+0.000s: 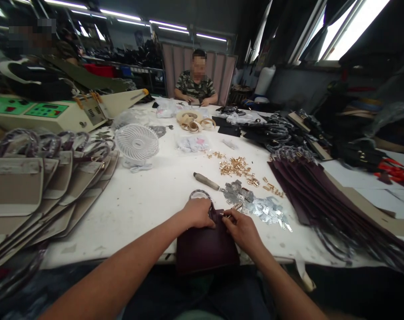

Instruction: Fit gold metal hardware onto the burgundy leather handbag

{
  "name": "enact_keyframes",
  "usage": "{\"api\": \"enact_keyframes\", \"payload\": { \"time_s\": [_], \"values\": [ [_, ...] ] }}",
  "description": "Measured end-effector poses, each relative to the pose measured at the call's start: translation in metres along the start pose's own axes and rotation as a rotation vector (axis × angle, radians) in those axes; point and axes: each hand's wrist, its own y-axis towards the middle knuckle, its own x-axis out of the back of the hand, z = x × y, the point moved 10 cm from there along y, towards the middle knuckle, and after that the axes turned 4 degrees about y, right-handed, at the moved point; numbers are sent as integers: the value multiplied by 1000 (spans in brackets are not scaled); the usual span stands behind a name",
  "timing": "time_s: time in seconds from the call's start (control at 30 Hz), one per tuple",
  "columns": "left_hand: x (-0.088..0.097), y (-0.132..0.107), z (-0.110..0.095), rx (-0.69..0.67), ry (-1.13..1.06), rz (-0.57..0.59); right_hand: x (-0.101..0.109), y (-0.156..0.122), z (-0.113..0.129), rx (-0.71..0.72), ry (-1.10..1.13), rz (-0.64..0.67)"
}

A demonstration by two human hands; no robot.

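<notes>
A dark maroon leather bag piece [205, 246] lies at the table's front edge, partly hanging over it, with a looped handle [200, 194] at its top. My left hand [198, 212] is closed on the top edge of the piece beside the handle. My right hand [242, 229] pinches a small metal fitting against the same top edge. Just beyond my hands lie a heap of silver metal plates [258, 205], a pile of gold fittings [237, 167] and a wooden-handled tool [207, 181].
Beige bag panels [38, 191] are stacked at the left, maroon panels [322, 195] at the right. A small white fan [137, 144] and a cream machine [55, 113] stand farther back. Another person [195, 84] sits at the far end of the white table [148, 200].
</notes>
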Motion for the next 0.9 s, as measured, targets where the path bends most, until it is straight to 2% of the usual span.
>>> {"api": "enact_keyframes", "payload": {
  "time_s": [0.17,0.47,0.73,0.9],
  "values": [
    [-1,-1,1,24,-29,54,1,-5,-2,-5,-9,1],
    [-4,4,2,50,-71,68,3,-8,9,16,-114,29],
    [-7,3,3,69,-154,70,-6,-6,13,55,-294,38],
    [-10,3,1,89,-244,84,-10,-4,18,65,-304,53]
  ]
}}
